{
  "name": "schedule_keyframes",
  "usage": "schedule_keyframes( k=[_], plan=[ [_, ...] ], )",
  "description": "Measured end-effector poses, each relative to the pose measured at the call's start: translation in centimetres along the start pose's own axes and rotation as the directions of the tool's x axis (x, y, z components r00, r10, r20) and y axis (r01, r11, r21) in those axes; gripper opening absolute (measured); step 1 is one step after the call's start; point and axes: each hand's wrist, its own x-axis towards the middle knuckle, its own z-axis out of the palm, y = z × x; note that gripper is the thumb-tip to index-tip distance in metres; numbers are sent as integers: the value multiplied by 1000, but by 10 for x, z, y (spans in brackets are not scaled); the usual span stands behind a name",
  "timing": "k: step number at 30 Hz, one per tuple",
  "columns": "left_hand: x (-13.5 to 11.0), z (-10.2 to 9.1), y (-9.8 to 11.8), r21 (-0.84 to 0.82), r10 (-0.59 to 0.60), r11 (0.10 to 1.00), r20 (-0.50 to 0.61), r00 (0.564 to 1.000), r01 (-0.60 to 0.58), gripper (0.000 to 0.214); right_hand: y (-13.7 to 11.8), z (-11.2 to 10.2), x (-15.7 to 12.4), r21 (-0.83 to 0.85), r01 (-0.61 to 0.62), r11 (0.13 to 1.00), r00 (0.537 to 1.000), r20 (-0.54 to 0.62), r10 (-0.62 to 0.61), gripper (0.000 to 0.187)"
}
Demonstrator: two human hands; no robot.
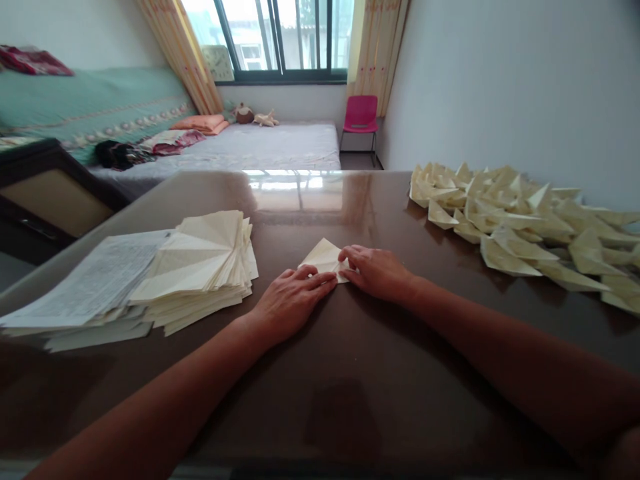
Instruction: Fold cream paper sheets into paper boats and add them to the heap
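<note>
A small sheet of cream folded paper [323, 253] lies on the brown table, its pointed corner facing away from me. My left hand [295, 293] holds down the paper's lower left side, with the fingertips on its near edge. At the right side, my right hand [375, 270] has its thumb and bent fingers closed on the paper. The fingers cover part of both sides. Left of my hands sits a stack of creased cream paper [195, 260]. Many folded paper boat-like shapes [520, 213] are heaped at the right.
Printed white sheets [95, 280] lie beside the cream stack on the glossy table [320, 380]. Past the table's far edge stand a bed [300, 147] and a pink chair [361, 115] below a window. A dark cabinet [55, 200] is at the left.
</note>
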Motion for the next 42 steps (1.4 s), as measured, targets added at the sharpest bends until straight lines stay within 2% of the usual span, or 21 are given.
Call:
schedule_keyframes(
  k=[3, 6, 10, 13, 20, 27, 36, 40, 42],
  plan=[
    [1, 0, 0, 7, 4, 1000, 10, 1000, -4, 41, -1, -14, -3, -54, 105, 993, 994, -23, -106, 28],
    [1, -1, 0, 17, 5, 1000, 16, 1000, -5, 41, -8, -30, -11, -99, 197, 975, 978, 90, -188, 28],
    [1, -2, 0, 23, 3, 1000, 21, 1000, -3, 43, -25, -39, -25, -130, 225, 966, 945, 271, -184, 30],
    [1, -2, 1, 18, -5, 1000, 33, 999, 5, 43, -34, -38, -31, -176, 223, 959, 937, 310, -161, 35],
    [1, -2, 1, 17, -16, 1000, 57, 998, 15, 41, -35, -34, -34, -226, 224, 948, 938, 314, -147, 33],
    [0, -5, 7, 11, -43, 999, 59, 997, 42, 39, -36, -38, -36, -285, 168, 944, 928, 368, -55, 30],
    [-1, -6, 9, 7, -49, 999, 60, 997, 49, 39, -45, -25, -35, -314, 174, 933, 947, 312, -72, 44],
    [-1, -6, 9, -9, -57, 998, 41, 998, 57, 38, -39, -28, -35, -352, 127, 927, 948, 318, -9, 35],
    [-1, -6, 9, -20, -56, 998, 37, 998, 57, 38, -38, -30, -34, -351, 121, 928, 958, 287, -16, 31]
  ],
)
